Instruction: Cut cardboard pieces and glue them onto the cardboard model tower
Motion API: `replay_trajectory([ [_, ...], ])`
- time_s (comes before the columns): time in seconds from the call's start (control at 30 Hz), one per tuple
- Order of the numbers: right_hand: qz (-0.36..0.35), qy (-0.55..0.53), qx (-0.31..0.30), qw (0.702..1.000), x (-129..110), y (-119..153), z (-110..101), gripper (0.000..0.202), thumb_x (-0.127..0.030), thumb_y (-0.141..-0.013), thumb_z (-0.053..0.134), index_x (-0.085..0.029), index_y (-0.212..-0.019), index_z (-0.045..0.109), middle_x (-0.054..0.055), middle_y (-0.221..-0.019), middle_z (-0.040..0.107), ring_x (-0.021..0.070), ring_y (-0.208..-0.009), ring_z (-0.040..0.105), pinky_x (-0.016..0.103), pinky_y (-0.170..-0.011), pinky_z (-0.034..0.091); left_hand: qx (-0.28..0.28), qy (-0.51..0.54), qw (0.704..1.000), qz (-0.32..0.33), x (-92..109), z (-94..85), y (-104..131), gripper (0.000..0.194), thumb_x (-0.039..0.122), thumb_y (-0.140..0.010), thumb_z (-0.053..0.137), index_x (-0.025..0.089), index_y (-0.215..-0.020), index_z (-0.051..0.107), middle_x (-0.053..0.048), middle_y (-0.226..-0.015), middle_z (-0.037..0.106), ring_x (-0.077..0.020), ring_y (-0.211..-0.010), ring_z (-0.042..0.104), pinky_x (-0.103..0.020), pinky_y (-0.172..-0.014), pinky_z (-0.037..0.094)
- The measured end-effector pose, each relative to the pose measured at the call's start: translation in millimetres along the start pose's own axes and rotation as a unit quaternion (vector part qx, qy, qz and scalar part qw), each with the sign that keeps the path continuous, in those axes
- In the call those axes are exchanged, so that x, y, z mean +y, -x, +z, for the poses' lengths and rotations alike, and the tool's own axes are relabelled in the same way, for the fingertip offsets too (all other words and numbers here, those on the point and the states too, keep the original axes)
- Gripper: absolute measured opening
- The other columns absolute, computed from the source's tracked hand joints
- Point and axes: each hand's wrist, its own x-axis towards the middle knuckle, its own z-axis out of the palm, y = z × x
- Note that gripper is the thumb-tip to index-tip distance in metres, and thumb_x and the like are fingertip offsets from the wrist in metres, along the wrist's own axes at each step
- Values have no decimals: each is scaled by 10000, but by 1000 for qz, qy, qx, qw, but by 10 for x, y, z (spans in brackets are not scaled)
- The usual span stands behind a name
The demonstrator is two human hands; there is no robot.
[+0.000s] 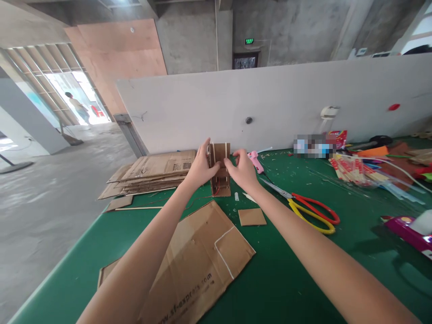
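A small upright cardboard structure (pixel 222 191) stands on the green table in front of me, with pale sticks along its front and a thin red wire low inside. My left hand (pixel 203 165) grips its left side, fingers behind the edge and thumb across the front. At its right edge, my right hand (pixel 242 170) is closed with thumb and index finger on the cardboard near one stick; its other fingers are curled. A small cardboard rectangle (pixel 252 217) and a short white tube (pixel 236 196) lie just below. A large cardboard sheet (pixel 194 256) lies under my left forearm.
Scissors (pixel 293 198) with red and yellow handles lie to the right, and a pink glue gun (pixel 255 162) rests behind my right hand. Stacked cardboard (pixel 158 168) occupies the back left. Sticks (pixel 354 168) and a purple object (pixel 410 231) are farther right. A white partition (pixel 202 108) stands behind.
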Motion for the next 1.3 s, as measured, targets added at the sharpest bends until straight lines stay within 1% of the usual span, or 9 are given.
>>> replay_trajectory([
  [0.1,-46,25,-21,998,-14,140,-42,216,-366,-872,461,-183,-959,537,45,-840,641,178,-741,587,264,-628,388,-8,75,997,-31,-64,41,64,866,248,-751,653,219,-1471,172,-194,-1493,280,-336,-1304,404,-509,-1045,385],
  [0.17,-90,76,-96,988,-7,261,-75,232,-346,-907,411,-194,-857,580,32,-762,647,168,-697,594,256,-602,369,-28,116,991,-62,-104,55,117,896,267,-753,669,229,-1476,141,-205,-1465,316,-341,-1276,435,-533,-1026,393],
  [0.23,-142,142,-189,961,19,385,-105,298,-333,-924,387,-203,-791,620,34,-744,668,170,-699,614,256,-599,363,-52,145,983,-97,-141,58,173,904,296,-761,679,239,-1475,128,-206,-1428,366,-346,-1260,449,-554,-1006,400],
  [0.33,-210,218,-297,906,80,525,-120,300,-326,-925,392,-240,-925,679,43,-865,719,198,-797,660,268,-642,396,-72,187,971,-130,-184,58,250,853,347,-771,686,268,-1455,183,-183,-1402,403,-353,-1272,433,-559,-980,416],
  [0.43,-222,276,-347,868,130,580,-81,341,-376,-933,386,-273,-1138,638,60,-917,734,238,-831,683,302,-668,444,-80,212,964,-141,-202,63,296,766,374,-769,690,277,-1410,282,-155,-1373,441,-347,-1264,440,-553,-965,427],
  [0.57,-217,304,-341,863,141,576,21,383,-428,-937,380,-244,-1193,596,81,-947,733,268,-870,688,351,-717,487,-87,210,962,-150,-192,67,312,726,388,-762,688,238,-1375,330,-162,-1374,438,-349,-1261,438,-526,-940,453],
  [0.73,-210,304,-332,868,117,561,107,373,-432,-942,369,-211,-1109,618,96,-996,720,276,-897,681,375,-747,496,-86,200,964,-150,-172,68,309,669,366,-770,678,247,-1348,364,-140,-1366,447,-332,-1259,443,-480,-918,480],
  [1.07,-199,310,-333,868,94,575,122,372,-421,-949,360,-205,-1086,631,108,-1002,720,270,-902,681,376,-761,495,-87,180,968,-151,-146,64,313,636,343,-782,653,214,-1336,371,-159,-1381,429,-321,-1243,461,-453,-884,513],
  [1.3,-198,305,-331,871,104,572,129,374,-422,-953,351,-209,-1086,629,101,-990,722,271,-890,683,370,-754,494,-88,182,969,-140,-152,61,315,706,345,-783,658,237,-1390,312,-163,-1366,442,-316,-1231,472,-463,-882,512],
])
